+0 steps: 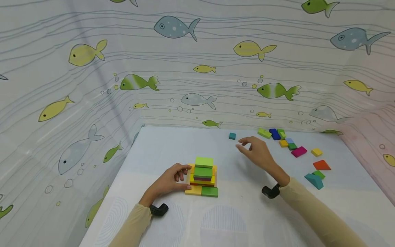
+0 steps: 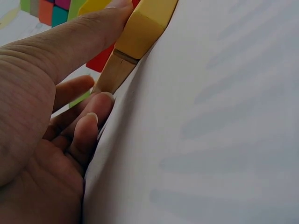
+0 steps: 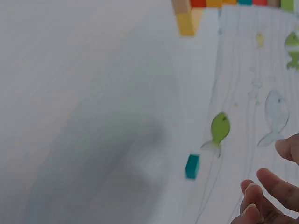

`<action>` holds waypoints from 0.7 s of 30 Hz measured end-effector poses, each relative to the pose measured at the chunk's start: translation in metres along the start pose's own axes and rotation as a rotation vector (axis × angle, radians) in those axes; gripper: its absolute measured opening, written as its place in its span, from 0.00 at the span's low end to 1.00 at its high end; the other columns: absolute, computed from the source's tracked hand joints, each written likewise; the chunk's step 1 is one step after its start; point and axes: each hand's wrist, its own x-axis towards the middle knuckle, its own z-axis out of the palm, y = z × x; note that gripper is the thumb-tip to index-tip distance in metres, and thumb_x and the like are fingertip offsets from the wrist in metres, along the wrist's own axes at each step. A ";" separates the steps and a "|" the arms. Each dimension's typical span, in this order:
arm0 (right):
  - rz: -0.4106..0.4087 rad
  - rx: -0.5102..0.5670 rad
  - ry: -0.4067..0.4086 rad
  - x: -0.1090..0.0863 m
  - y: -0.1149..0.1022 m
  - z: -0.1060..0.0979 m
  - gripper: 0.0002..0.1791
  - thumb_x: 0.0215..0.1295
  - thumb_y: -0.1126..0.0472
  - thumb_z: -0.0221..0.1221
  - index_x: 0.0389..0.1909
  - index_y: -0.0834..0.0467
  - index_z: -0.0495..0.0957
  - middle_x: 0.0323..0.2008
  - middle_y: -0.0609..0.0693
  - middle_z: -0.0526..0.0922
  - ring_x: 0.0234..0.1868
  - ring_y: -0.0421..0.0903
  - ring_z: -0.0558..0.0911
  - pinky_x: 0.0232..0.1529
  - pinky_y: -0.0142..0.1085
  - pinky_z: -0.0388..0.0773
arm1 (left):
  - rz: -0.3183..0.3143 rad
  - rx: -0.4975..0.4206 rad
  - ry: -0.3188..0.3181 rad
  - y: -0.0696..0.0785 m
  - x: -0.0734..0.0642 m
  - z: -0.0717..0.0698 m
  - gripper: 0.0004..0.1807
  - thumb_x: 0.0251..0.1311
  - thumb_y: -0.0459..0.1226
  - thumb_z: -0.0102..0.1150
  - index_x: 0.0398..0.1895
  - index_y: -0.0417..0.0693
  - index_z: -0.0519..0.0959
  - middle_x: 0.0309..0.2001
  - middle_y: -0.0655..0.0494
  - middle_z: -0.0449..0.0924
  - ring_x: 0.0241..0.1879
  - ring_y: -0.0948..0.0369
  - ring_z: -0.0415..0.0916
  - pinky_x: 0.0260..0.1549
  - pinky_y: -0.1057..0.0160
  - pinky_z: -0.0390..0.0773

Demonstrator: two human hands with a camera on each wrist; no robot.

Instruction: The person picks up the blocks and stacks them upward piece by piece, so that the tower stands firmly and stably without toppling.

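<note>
My left hand [image 1: 172, 177] is at the left side of a stack of coloured blocks [image 1: 203, 172], its thumb against the yellow block [image 2: 148, 21] at the front and its index finger at the rear left corner. The other fingers curl beside a plain wooden block [image 2: 114, 73]. Light green and green blocks top the stack, and a green block [image 1: 210, 192] lies flat at its front right. My right hand [image 1: 257, 153] is raised over the table with thumb and fingers apart, holding nothing. Just beyond its fingertips lies a small teal block [image 1: 232, 136].
Loose blocks lie scattered on the right side of the white table [image 1: 172, 144], among them a magenta block [image 1: 299, 151], an orange block [image 1: 322, 165] and a teal triangular block [image 1: 314, 181]. A fish-patterned sheet [image 1: 197, 82] rises behind the table and along both sides.
</note>
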 end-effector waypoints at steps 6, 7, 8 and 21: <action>0.097 -0.100 0.089 -0.005 0.080 -0.026 0.19 0.70 0.54 0.67 0.54 0.63 0.84 0.43 0.59 0.85 0.37 0.54 0.80 0.36 0.43 0.76 | 0.006 0.004 -0.001 -0.001 0.000 0.000 0.40 0.53 0.53 0.79 0.69 0.56 0.73 0.49 0.59 0.73 0.38 0.60 0.70 0.40 0.65 0.73; 0.118 -0.115 0.097 -0.007 0.090 -0.031 0.19 0.70 0.54 0.66 0.54 0.63 0.83 0.44 0.60 0.85 0.39 0.55 0.80 0.36 0.44 0.75 | 0.006 0.006 -0.001 -0.001 0.000 0.000 0.40 0.53 0.53 0.79 0.69 0.57 0.73 0.49 0.59 0.73 0.38 0.60 0.70 0.40 0.65 0.73; 0.138 -0.129 0.102 -0.010 0.099 -0.037 0.20 0.70 0.54 0.66 0.54 0.64 0.83 0.44 0.61 0.84 0.40 0.56 0.80 0.37 0.45 0.75 | 0.006 0.008 -0.001 -0.002 0.001 0.000 0.40 0.53 0.53 0.79 0.69 0.57 0.73 0.49 0.60 0.73 0.38 0.60 0.71 0.40 0.65 0.73; 0.453 -0.185 -0.084 -0.043 0.171 -0.095 0.33 0.74 0.44 0.60 0.64 0.68 0.72 0.54 0.72 0.77 0.51 0.70 0.73 0.47 0.62 0.75 | 0.007 0.001 -0.001 -0.001 0.000 0.000 0.40 0.53 0.53 0.79 0.69 0.58 0.73 0.49 0.60 0.73 0.38 0.59 0.71 0.40 0.64 0.73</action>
